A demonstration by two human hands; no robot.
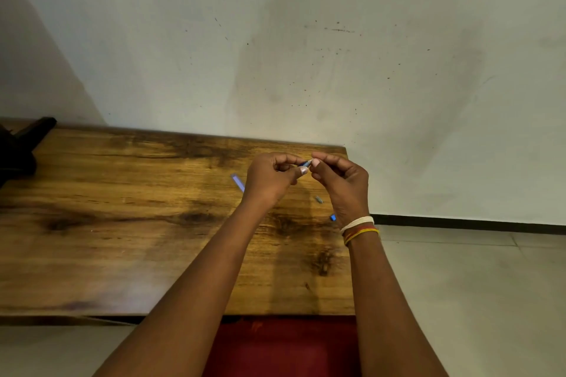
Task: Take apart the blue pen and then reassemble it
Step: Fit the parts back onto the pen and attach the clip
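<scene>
**Pen in pieces, small part pinched between both hands**

A short blue pen piece (305, 163) sits pinched between both hands above the table (122, 223), left hand (269, 176) at 9 o'clock, right hand (343, 180) at 3. Both are closed on it, fingertips meeting. Loose parts lie below: blue barrel (238, 182) at 8, grey bit (318, 199) at 5, blue bit (333, 217) beyond. Pulling apart or rejoining, can't tell. Next probably needs fine alignment.

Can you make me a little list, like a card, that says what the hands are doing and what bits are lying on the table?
left hand: pinching a small blue pen part
right hand: pinching the same part from the other side
on the table: a long blue piece, a small grey bit, a small blue bit
right wrist: thread bands
pen state: in pieces
</scene>
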